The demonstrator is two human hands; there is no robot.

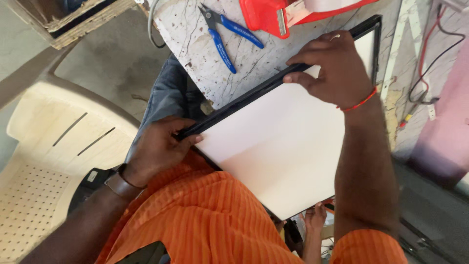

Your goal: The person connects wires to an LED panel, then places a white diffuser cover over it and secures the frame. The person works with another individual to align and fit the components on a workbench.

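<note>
1. Holding the white panel [273,142] by its black frame, I keep my left hand [156,149] clamped on the edge at eight o'clock.
2. My right hand [332,68] has its grip closed on the same frame edge at one o'clock.
3. The panel spans between both grips, tilted, its upper part over the counter [195,34], its lower corner over my lap.
4. Blue pliers [227,36] lie on the counter at eleven o'clock, well apart.
</note>
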